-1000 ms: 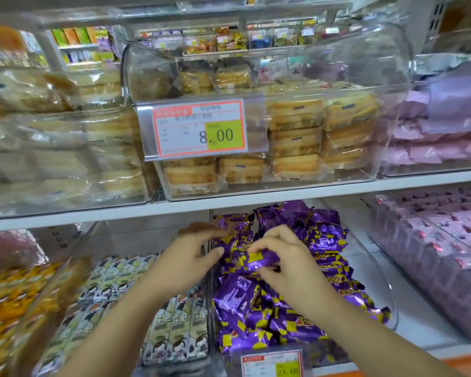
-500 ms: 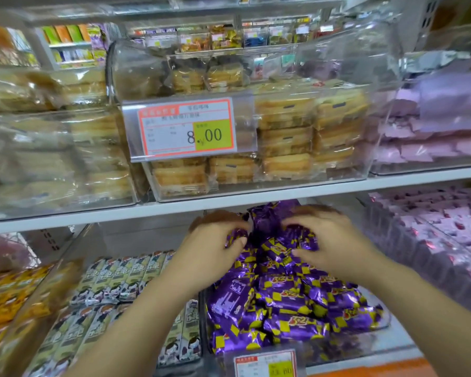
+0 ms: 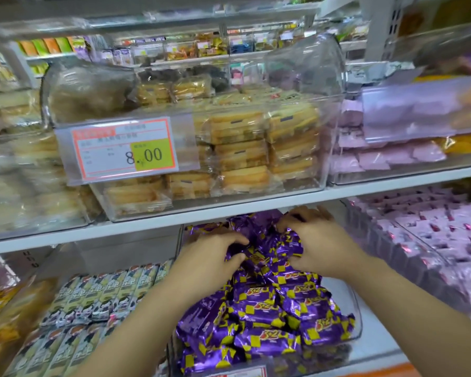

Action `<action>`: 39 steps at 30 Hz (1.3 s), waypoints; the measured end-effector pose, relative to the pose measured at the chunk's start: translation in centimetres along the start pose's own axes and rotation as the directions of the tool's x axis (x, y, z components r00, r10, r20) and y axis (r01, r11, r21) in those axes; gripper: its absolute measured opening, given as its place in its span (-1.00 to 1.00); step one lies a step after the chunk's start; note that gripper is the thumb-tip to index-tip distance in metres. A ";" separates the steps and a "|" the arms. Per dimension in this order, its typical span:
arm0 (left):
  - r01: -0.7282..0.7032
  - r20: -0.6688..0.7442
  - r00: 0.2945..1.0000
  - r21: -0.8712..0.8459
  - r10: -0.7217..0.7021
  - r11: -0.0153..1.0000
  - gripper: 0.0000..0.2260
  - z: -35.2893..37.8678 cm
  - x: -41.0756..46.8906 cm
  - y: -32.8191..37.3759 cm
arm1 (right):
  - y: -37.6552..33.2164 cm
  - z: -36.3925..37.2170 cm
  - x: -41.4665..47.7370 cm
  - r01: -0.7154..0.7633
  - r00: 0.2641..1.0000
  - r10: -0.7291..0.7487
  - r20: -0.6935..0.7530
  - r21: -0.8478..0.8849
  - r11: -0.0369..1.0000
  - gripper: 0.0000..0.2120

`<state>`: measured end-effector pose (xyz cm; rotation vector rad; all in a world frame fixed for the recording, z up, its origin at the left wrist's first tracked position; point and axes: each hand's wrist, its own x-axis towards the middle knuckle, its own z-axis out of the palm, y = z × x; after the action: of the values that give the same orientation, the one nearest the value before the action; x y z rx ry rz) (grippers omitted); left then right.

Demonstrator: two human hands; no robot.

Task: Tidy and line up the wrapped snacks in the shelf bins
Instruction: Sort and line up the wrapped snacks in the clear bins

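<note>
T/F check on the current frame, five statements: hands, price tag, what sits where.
1. The left hand and the right hand are both on the purple wrapped snacks in the clear bin. True.
2. The 8.00 price tag hangs on that clear bin. False: it hangs in front of the yellow cake packs, one level up.
3. More cake packs lie left of the purple wrapped snacks. False: rows of green-and-white bars lie there.
4. Pink packs lie to the right of the purple wrapped snacks. True.
5. The purple wrapped snacks lie in a loose pile, not in rows. True.
</note>
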<state>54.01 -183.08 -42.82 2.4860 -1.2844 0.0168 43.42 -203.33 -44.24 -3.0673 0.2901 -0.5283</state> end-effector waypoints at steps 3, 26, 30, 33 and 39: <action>-0.014 -0.022 1.000 0.001 0.014 1.000 -0.72 -0.4 0.0 -0.5 | 0.0 -1.3 -1.2 0.010 0.988 0.018 -0.151 0.181 0.983 -0.50; -0.222 0.044 0.974 -0.034 0.223 0.974 -0.62 1.7 -4.0 4.8 | -1.5 -2.4 -8.8 -0.044 0.975 -0.048 0.218 0.398 0.916 -0.30; -0.241 0.083 0.964 -0.118 0.251 0.963 -0.65 1.3 -3.6 4.4 | -1.1 -2.5 -8.9 -0.065 0.977 -0.034 0.212 0.445 0.893 -0.30; -0.209 0.073 0.970 -0.248 0.233 0.946 -0.72 0.3 -3.6 3.9 | -1.1 -2.6 -9.0 -0.080 0.981 -0.005 0.196 0.426 0.901 -0.33; 0.048 0.086 0.996 -0.632 0.009 0.774 -0.77 -0.1 -4.1 3.6 | -1.6 -2.1 -8.5 -0.061 0.998 0.055 0.027 0.381 0.923 -0.60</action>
<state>48.74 -181.77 -42.34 1.9185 -1.0596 -0.4608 35.10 -200.14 -44.99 -2.6746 0.2435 -0.4908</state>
